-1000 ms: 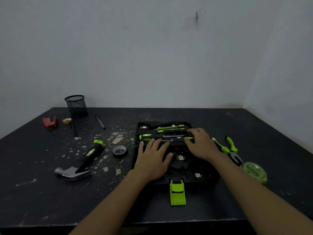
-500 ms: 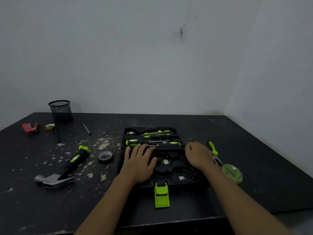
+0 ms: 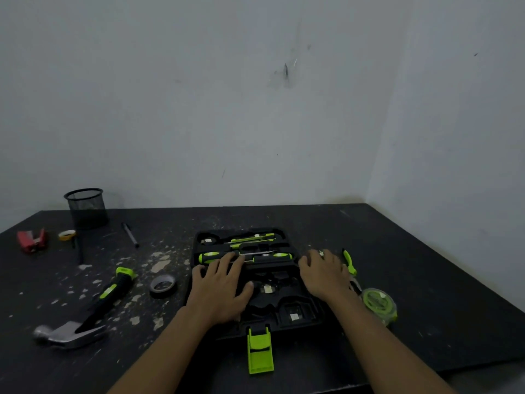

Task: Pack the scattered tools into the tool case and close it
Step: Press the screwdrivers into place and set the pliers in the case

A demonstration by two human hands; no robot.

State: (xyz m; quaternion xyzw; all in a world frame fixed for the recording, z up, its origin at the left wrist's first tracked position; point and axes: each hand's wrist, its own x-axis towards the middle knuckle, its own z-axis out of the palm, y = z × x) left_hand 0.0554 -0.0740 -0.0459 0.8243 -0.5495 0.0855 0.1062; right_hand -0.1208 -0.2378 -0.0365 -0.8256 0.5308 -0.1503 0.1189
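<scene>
the black tool case [image 3: 287, 322] lies open near the front edge of the dark, paint-flecked table [image 3: 426, 265], its lime-green latch [image 3: 260, 351] sticking out toward the viewer. green-and-black screwdrivers [image 3: 247, 255] fill its far slots; the near moulded recesses look bare. the left hand [image 3: 220, 291] rests flat on the case, fingers spread, gripping nothing. the right hand [image 3: 326, 275] lies palm down at the case's right edge, fingers loosely extended beside green-handled pliers [image 3: 350, 264]; whether it holds anything cannot be told. a tape measure [image 3: 379, 304] sits right, a claw hammer [image 3: 85, 317] and a tape roll [image 3: 163, 285] left.
</scene>
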